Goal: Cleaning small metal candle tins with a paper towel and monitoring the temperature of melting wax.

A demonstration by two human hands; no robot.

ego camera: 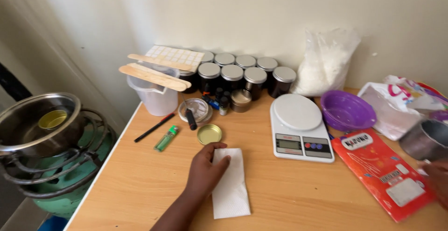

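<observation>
One hand is doing the work here: the left hand (205,170) lies flat on a folded white paper towel (230,184), fingers spread a bit and pressing down on its upper left corner, not clamped around anything. The towel sits on the wooden counter (140,184) with its long axis running roughly toward and away from the person, tilted a little, so most of it stretches to the right of and below the palm. The right hand (437,180) barely pokes in at the far right edge, well apart from the towel, and I can't tell whether it's open or closed.

Just past the left fingertips is a small gold lid (209,134), near but not touching. Left of that is a green lighter (166,138) and a black pen (154,128). To the right sits a white kitchen scale (298,126), then a red packet (382,175). Further back there's a row of dark jars with silver lids (242,74) against the wall, plus a clear jug (156,95) with wooden sticks across it.
</observation>
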